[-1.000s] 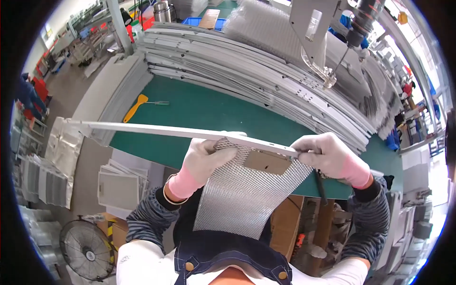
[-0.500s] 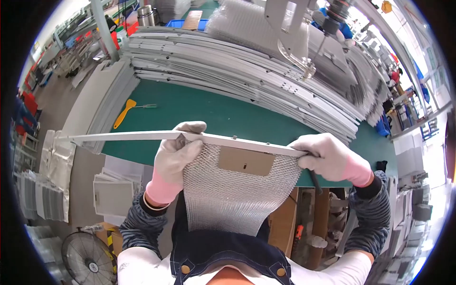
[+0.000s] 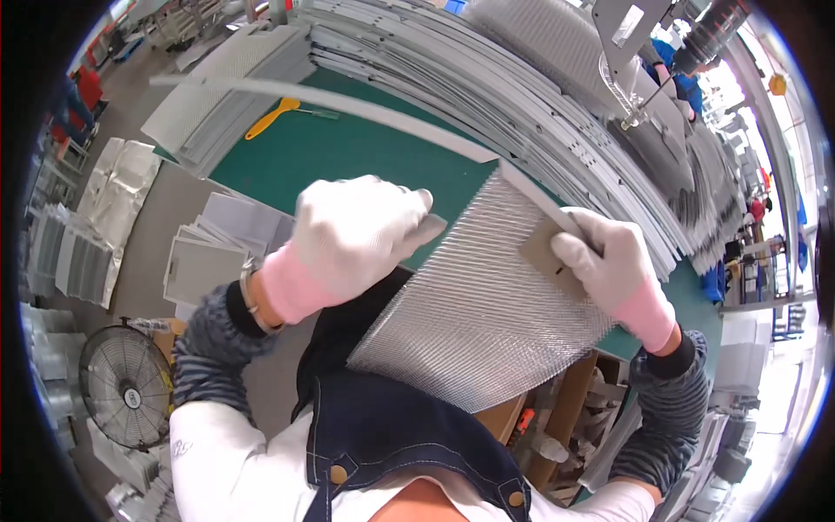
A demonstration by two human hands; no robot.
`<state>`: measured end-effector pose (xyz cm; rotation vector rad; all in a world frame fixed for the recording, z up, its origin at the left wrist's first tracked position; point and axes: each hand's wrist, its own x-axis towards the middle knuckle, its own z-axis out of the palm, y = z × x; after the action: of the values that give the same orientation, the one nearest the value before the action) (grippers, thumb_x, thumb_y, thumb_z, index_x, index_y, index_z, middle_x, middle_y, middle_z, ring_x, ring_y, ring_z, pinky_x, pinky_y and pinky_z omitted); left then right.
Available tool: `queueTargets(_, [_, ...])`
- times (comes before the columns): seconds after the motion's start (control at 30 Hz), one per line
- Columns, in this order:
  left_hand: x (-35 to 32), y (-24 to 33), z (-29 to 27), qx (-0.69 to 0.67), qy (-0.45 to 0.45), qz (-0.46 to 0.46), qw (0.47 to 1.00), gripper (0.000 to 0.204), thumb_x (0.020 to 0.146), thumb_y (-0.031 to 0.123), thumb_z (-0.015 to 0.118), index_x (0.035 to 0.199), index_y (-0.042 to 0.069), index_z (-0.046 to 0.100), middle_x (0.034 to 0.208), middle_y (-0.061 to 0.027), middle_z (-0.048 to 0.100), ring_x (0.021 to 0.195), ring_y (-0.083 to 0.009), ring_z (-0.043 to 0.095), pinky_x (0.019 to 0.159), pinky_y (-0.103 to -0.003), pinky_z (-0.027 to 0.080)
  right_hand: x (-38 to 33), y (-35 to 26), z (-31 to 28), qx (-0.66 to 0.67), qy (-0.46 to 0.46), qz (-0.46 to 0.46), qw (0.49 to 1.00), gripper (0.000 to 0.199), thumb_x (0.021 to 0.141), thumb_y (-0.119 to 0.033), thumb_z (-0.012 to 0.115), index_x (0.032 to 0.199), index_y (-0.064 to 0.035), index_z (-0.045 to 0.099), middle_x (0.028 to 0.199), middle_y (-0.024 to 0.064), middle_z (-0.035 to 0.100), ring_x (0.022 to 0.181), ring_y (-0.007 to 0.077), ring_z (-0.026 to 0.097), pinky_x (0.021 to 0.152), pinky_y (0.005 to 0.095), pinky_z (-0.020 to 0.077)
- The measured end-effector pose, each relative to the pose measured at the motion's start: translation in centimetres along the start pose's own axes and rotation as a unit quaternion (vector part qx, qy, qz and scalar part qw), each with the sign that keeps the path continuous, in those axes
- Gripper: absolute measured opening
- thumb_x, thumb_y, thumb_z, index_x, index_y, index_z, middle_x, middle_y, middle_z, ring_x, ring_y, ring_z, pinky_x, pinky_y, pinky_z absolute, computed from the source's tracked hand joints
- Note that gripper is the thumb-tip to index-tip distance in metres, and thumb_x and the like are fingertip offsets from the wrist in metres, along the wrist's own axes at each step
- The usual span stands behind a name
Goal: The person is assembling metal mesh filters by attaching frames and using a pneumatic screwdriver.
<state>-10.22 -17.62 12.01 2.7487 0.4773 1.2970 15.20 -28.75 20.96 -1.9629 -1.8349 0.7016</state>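
My right hand (image 3: 609, 261) is closed on the top edge of a silvery metal mesh sheet (image 3: 487, 291), thumb in front, next to a tan plate (image 3: 544, 252) with a small dark slot. A long white metal strip (image 3: 391, 122) runs along that edge, bends at the mesh's corner and reaches far left over the table, blurred. The sheet hangs tilted, its lower part near my apron. My left hand (image 3: 352, 239) is off the strip, left of the mesh. Its fingers are loosely curled, thumb and forefinger a little apart, with nothing visible between them. Both hands wear white gloves with pink cuffs.
A yellow-handled scraper (image 3: 277, 117) lies with a thin tool on the green table (image 3: 348, 170). Stacked white metal strips (image 3: 513, 122) line its far side, mesh sheets (image 3: 557, 52) behind them. A drill-like machine (image 3: 644, 104) overhangs at upper right. A fan (image 3: 130, 391) stands lower left.
My left hand has let go of the strip and moved back toward me. The mesh has tilted, its left corner rising, and the strip's free length has swung up and away. My view has shifted.
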Motion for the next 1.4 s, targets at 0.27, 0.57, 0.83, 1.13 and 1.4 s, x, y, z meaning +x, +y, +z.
queueTargets(0.27, [13.5,-2.0,-1.1,-0.308,-0.397,-0.081,0.861,0.027,0.084,0.025,0.072,0.079,-0.001,0.067,0.059,-0.0037,0.059,0.052,-0.0109,0.056,0.050,-0.028,0.044,-1.3,-0.8,-0.2,0.021,0.042,0.032,0.998,0.031,0.091,-0.017,0.060,0.116,0.0025,0.064,0.076,-0.0006,0.060,0.070,0.0041,0.050,0.065,0.0214,0.0447])
queueTargets(0.57, [-6.9,0.7,6.2,-0.501,-0.277,-0.388,0.722,0.019,0.087,0.020,0.067,0.090,0.002,0.061,0.070,-0.0021,0.057,0.065,-0.0100,0.051,0.061,-0.030,0.045,0.4,5.3,0.4,0.116,0.076,0.100,0.985,0.035,0.091,-0.020,0.064,0.118,0.0040,0.064,0.084,0.0025,0.067,0.075,0.0059,0.056,0.070,0.0234,0.0486])
queueTargets(0.83, [-3.3,-3.7,5.7,-0.515,-0.143,-0.340,0.774,0.015,0.096,0.013,0.051,0.092,-0.001,0.052,0.072,-0.0032,0.051,0.067,-0.0090,0.046,0.061,-0.029,0.042,7.1,0.7,-1.6,0.010,0.028,0.054,0.998,0.030,0.087,-0.023,0.066,0.100,0.0046,0.066,0.074,0.0095,0.064,0.067,0.0108,0.057,0.065,0.0284,0.0480])
queueTargets(1.13, [6.6,-10.8,-1.6,-0.337,0.120,-0.338,0.871,0.031,0.095,0.027,0.058,0.080,0.000,0.055,0.063,-0.0007,0.048,0.059,-0.0078,0.042,0.052,-0.029,0.038,9.6,-9.4,-12.3,0.116,0.203,-0.049,0.971,0.029,0.084,-0.014,0.068,0.103,0.0083,0.064,0.089,0.0056,0.066,0.082,0.0102,0.061,0.076,0.0234,0.0485])
queueTargets(1.4, [9.8,-12.8,-10.3,-0.508,0.306,-0.273,0.758,0.033,0.097,0.029,0.059,0.106,-0.002,0.061,0.090,0.0005,0.062,0.075,-0.0042,0.055,0.068,-0.021,0.045,13.4,-20.6,-18.0,0.036,0.051,-0.215,0.975,0.046,0.091,-0.038,0.067,0.109,0.0035,0.061,0.087,0.0052,0.063,0.063,0.0087,0.060,0.055,0.0203,0.0496])
